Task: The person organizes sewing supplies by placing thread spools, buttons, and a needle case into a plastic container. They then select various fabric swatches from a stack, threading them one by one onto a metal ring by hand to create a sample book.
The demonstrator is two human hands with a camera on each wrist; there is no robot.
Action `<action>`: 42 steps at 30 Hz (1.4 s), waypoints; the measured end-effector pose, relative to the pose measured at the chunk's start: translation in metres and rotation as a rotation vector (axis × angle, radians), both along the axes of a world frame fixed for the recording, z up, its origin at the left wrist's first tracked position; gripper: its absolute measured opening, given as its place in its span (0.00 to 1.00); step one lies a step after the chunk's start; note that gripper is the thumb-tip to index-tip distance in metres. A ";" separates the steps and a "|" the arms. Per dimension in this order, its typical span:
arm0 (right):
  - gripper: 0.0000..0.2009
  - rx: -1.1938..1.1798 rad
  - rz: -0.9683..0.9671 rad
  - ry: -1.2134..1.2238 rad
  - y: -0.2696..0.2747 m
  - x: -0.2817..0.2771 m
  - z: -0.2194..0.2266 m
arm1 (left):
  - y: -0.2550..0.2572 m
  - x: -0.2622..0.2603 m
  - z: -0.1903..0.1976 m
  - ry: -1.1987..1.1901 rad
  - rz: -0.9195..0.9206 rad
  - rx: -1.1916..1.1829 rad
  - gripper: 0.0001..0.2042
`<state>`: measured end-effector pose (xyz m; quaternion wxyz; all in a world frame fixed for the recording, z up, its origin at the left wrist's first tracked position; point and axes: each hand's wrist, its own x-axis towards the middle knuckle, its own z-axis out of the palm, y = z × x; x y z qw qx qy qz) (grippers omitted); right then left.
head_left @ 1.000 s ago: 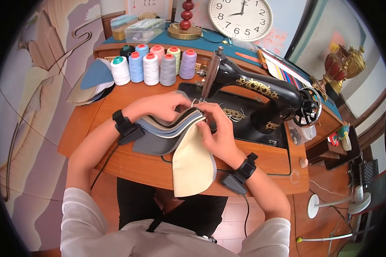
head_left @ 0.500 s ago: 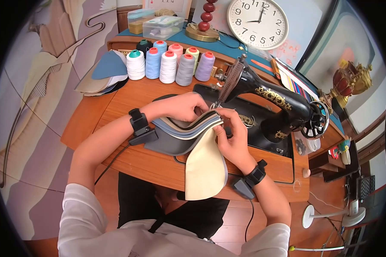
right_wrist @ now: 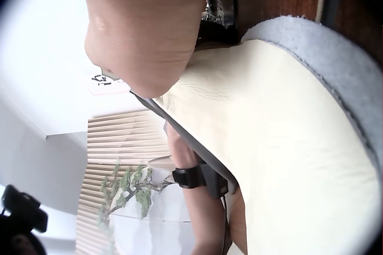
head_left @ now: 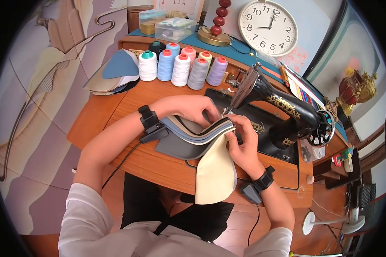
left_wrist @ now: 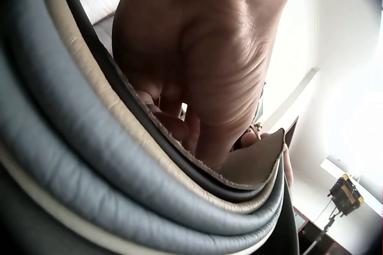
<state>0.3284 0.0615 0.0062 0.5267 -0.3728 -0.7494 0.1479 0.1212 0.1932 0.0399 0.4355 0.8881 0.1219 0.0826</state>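
A curved stack of leather pieces (head_left: 193, 138) in grey, blue, tan, black and cream lies bent before the black sewing machine (head_left: 270, 96). My left hand (head_left: 192, 108) reaches over the stack's inner side, fingers bent down at its edge close by the needle; their tips are hidden. In the left wrist view those fingers go down behind the layered edges (left_wrist: 161, 165). With thumb and fingers my right hand (head_left: 244, 143) pinches the right end of the stack. From there a cream piece (head_left: 215, 175) hangs over the table's front edge, its grey backing showing in the right wrist view.
Several thread spools (head_left: 180, 70) stand at the back of the wooden table (head_left: 103, 115). More leather pieces (head_left: 116, 73) lie at the left. Behind are plastic boxes (head_left: 176, 29), a lamp base (head_left: 213, 37) and a round clock (head_left: 268, 28). The machine's handwheel (head_left: 324, 128) is at the right.
The head view has swung, so the table, machine and hands sit further right and slightly lower. Both hands stay at the leather stack by the needle, with little change in hold.
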 end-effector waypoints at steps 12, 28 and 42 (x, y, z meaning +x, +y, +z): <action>0.18 -0.028 -0.014 0.004 -0.003 0.002 0.003 | 0.010 0.007 -0.029 -0.114 0.132 0.045 0.12; 0.19 -0.036 0.029 -0.005 -0.001 0.003 0.007 | 0.006 -0.004 -0.013 -0.267 0.055 -0.510 0.04; 0.17 0.000 -0.039 -0.022 -0.003 0.002 0.008 | 0.007 -0.010 -0.009 -0.296 -0.093 -0.500 0.03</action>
